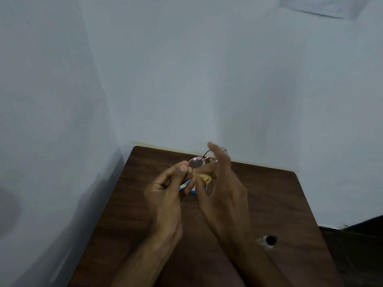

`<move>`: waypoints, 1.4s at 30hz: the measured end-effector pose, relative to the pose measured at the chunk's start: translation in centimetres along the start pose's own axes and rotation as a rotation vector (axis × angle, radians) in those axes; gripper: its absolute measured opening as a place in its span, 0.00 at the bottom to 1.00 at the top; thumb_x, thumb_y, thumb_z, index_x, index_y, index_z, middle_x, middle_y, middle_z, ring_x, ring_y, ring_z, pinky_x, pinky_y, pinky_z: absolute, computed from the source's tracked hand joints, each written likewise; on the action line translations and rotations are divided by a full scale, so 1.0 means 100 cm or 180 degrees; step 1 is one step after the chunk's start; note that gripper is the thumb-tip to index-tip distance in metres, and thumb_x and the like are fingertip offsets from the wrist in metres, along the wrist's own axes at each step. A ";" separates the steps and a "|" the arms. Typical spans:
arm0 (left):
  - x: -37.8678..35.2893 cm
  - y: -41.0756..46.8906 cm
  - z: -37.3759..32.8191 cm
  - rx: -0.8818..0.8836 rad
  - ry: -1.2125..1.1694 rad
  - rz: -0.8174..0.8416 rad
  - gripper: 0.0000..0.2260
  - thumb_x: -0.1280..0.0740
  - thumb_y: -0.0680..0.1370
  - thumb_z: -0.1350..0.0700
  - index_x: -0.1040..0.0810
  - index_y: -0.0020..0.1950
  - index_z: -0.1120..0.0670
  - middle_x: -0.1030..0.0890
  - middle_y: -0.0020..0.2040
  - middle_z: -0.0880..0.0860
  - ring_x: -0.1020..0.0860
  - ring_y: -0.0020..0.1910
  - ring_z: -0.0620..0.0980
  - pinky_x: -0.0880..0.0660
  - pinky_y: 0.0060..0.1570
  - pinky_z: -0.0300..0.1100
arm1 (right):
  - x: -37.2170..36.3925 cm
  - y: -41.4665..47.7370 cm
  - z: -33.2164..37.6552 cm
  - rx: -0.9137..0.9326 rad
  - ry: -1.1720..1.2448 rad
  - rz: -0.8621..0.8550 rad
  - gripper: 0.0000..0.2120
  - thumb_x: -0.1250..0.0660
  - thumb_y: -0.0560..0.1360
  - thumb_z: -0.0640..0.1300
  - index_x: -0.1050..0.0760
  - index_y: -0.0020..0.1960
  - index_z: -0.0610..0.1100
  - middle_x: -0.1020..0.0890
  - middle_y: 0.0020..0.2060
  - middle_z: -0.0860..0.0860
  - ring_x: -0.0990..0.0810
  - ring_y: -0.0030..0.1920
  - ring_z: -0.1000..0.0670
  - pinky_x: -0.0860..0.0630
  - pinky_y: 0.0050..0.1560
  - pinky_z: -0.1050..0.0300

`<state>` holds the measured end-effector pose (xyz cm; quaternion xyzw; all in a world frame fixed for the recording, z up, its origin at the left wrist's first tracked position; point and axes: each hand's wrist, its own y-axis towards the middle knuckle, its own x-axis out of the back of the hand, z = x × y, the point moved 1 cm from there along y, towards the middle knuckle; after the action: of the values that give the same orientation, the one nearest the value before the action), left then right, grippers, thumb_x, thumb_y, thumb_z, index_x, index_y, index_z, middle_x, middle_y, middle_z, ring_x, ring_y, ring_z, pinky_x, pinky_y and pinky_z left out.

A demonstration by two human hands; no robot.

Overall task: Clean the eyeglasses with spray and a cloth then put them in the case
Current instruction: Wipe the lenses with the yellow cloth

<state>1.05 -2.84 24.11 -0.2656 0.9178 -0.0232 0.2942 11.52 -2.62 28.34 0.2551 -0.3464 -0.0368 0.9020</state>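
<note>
Eyeglasses (195, 162), thin coppery round rims, clear lenses, beside yellow cloth (205, 178)

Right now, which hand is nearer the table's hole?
Right. The right hand, holding the cloth, is beyond and left of the hole; the left hand, pinching the glasses, is farther left.

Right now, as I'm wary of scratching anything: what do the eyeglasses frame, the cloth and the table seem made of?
Eyeglasses: thin metal rim, probably, with a coppery sheen. Cloth: soft yellowish fabric, bunched into folds. Table: dark wood or wood-look laminate, matte, grain streaks showing.
</note>
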 end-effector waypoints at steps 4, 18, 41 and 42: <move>0.000 -0.001 0.001 0.0013 -0.0015 -0.0032 0.06 0.27 0.79 0.63 0.13 0.54 0.60 0.11 0.47 0.59 0.12 0.45 0.52 0.17 0.40 0.39 | 0.002 0.015 -0.005 0.0058 -0.0160 -0.0199 0.42 0.27 0.75 0.38 0.46 0.80 0.56 0.19 0.47 0.59 0.19 0.47 0.59 0.23 0.49 0.66; 0.001 0.001 -0.010 -0.0026 -0.0040 0.0069 0.05 0.27 0.79 0.61 0.12 0.52 0.58 0.11 0.48 0.58 0.13 0.46 0.53 0.16 0.43 0.42 | 0.003 0.011 0.004 0.0468 -0.0256 -0.0058 0.40 0.26 0.75 0.40 0.44 0.80 0.52 0.17 0.51 0.56 0.19 0.50 0.56 0.21 0.52 0.59; 0.003 -0.016 -0.018 -0.0308 -0.0178 0.0171 0.08 0.26 0.75 0.58 0.13 0.52 0.58 0.12 0.46 0.60 0.12 0.47 0.57 0.15 0.43 0.42 | 0.037 0.026 -0.010 -0.0049 -0.0165 -0.0758 0.43 0.26 0.74 0.36 0.46 0.79 0.56 0.17 0.46 0.57 0.17 0.45 0.54 0.18 0.46 0.50; 0.002 -0.018 -0.019 -0.0314 -0.0166 0.0188 0.08 0.27 0.75 0.59 0.13 0.53 0.58 0.12 0.46 0.60 0.12 0.47 0.57 0.15 0.43 0.41 | 0.038 0.030 -0.014 -0.0060 -0.0218 -0.0797 0.43 0.27 0.74 0.36 0.46 0.80 0.56 0.18 0.45 0.57 0.17 0.45 0.54 0.18 0.45 0.49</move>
<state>0.74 -4.72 25.89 -0.2531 0.9173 0.0377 0.3051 14.98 -0.38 31.23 0.2865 -0.3421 -0.1610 0.8803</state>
